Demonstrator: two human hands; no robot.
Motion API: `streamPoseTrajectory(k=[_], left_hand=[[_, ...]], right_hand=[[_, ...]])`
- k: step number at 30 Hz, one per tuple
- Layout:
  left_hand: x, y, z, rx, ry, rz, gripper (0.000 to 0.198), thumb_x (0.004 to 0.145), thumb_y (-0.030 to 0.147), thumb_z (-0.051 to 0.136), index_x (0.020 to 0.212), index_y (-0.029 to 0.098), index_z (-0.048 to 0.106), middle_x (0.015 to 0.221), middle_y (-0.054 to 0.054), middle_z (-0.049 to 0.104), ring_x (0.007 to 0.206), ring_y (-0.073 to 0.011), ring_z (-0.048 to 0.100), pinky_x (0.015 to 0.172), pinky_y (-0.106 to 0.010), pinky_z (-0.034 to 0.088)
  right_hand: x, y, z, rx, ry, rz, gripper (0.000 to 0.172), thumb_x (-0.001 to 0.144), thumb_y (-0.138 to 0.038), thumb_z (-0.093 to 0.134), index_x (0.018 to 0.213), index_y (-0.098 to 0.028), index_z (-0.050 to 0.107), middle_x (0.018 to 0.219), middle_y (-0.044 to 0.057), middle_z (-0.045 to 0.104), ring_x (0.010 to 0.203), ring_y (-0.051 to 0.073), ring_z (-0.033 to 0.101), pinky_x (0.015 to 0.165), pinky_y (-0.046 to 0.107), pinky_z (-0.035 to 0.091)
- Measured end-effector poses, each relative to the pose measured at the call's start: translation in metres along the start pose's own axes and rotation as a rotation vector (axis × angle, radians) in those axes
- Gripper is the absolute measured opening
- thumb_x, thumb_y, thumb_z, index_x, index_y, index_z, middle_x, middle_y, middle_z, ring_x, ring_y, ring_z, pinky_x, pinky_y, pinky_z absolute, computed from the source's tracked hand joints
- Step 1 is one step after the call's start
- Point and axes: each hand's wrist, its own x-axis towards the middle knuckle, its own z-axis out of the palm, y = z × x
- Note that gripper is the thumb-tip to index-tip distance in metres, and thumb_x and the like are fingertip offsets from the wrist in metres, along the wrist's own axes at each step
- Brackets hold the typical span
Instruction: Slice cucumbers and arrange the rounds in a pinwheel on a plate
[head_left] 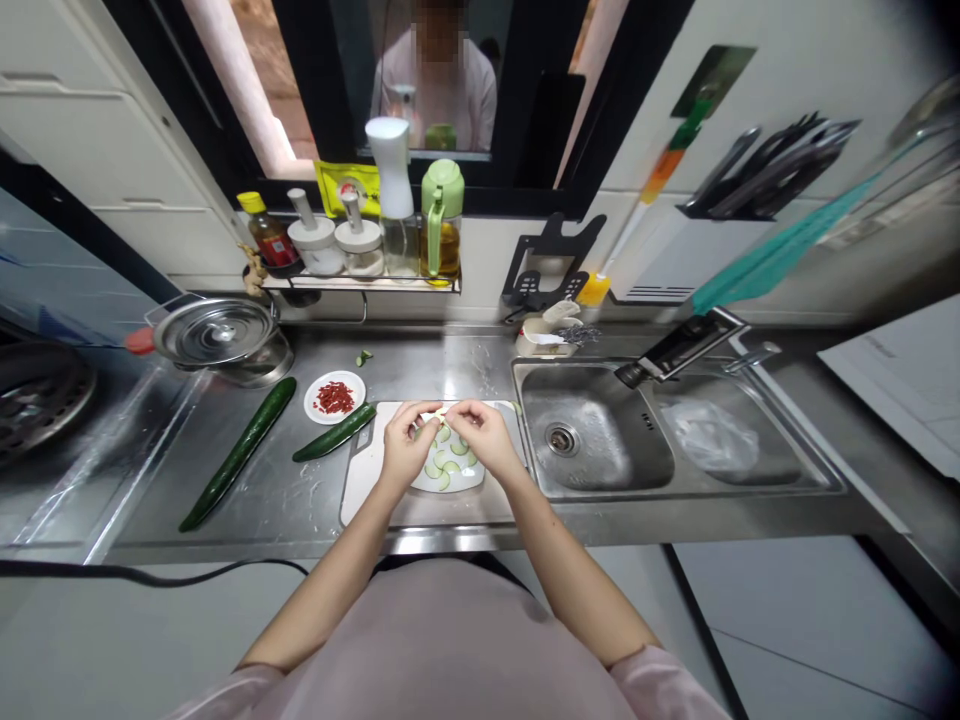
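Left hand (405, 440): fingertips pinched shut on a small pale piece (442, 411), held just above the plate (459, 484).
Right hand (484, 432): fingertips clamped on the same piece from the other side, probably because it was so small.
Plate: sat on the cutting board (367, 480) under both hands and carried cucumber slices (450, 465).
Left of board: short cucumber (335, 432), long cucumber (240, 450), dish of red chilli (334, 397).
Farther: sink (600, 440) at right, lidded pot (217, 335) at left.
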Motion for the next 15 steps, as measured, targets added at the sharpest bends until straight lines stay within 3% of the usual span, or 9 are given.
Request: streamPoseTrajectory(k=[4,15], left_hand=[[0.000,-0.003,0.005,-0.107,-0.073,-0.143,0.014,0.080,0.029,0.060,0.085,0.017,0.067,0.085,-0.003,0.066,0.073,-0.0122,0.055,0.064,-0.022,0.043],[-0.001,-0.003,0.014,-0.105,-0.147,-0.182,0.015,0.078,0.032,0.061,0.077,0.018,0.066,0.080,-0.001,0.063,0.071,-0.0120,0.054,0.065,-0.023,0.043]], right_hand=[[-0.003,0.002,-0.007,-0.024,-0.007,-0.012,0.021,0.074,-0.039,0.067,0.075,-0.019,0.066,0.069,0.000,0.062,0.064,0.013,0.052,0.062,0.026,0.042],[-0.008,0.013,-0.020,-0.069,0.007,-0.034,0.017,0.076,-0.036,0.064,0.075,-0.019,0.065,0.072,0.001,0.064,0.066,0.014,0.055,0.064,0.027,0.044]])
